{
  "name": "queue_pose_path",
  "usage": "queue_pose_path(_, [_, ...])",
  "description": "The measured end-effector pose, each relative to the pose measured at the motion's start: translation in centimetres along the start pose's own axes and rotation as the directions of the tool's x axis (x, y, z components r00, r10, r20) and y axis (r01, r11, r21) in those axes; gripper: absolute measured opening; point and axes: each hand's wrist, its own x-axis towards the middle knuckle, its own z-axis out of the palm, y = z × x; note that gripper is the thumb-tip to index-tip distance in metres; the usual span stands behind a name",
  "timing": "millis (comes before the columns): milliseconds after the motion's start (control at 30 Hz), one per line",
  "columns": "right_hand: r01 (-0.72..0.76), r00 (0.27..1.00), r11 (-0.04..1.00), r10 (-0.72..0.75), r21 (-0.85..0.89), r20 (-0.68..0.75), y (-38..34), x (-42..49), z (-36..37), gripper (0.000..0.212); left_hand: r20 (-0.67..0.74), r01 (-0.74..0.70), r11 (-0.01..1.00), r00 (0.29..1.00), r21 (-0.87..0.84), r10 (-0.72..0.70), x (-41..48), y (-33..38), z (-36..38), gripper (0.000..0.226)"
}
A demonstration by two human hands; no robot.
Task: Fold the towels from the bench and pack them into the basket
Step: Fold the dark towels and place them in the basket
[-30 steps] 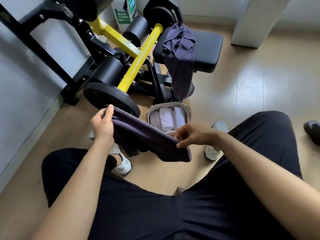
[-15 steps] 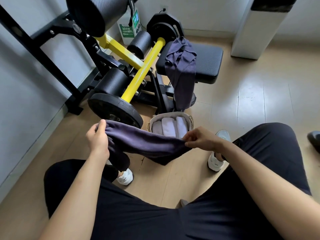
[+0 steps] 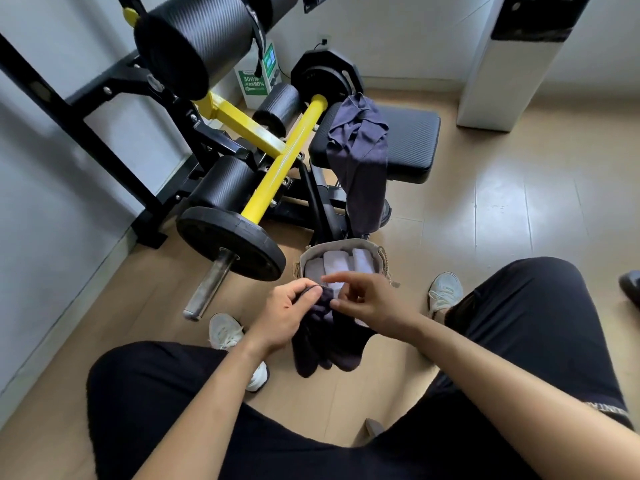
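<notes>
Hands have come together since half a sec ago; we've doubled the dark towel [image 3: 325,337], no longer stretched wide. Left hand [image 3: 285,315] pinches its top edge, right hand [image 3: 367,301] half-open w/ fingers touching it, just in front of the basket [image 3: 341,244]. Another towel [image 3: 360,157] drapes the bench [image 3: 412,140].

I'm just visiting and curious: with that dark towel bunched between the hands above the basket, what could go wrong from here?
The dark towel hangs loosely, pinched at the top by the left hand while the right hand looks half open; its fold may fall apart. The basket already holds pale rolled towels, so fitting it could be tight. Another towel drapes off the bench seat and might slide down.
</notes>
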Motion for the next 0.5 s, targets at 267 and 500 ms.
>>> queue_pose_path(267, [-0.052, 0.998, 0.992, 0.057, -0.112, 0.039, -0.6, 0.4, -1.4, 0.007, -0.143, 0.009, 0.974, 0.989, 0.226, 0.024, 0.0, -0.6, -0.2, 0.011])
queue_pose_path(500, [0.000, 1.000, 0.995, -0.002, -0.097, -0.026, -1.4, -0.1, -3.1, 0.005, -0.198, -0.060, 0.915, 0.969, 0.398, 0.149, 0.0, -0.6, -1.1, 0.014])
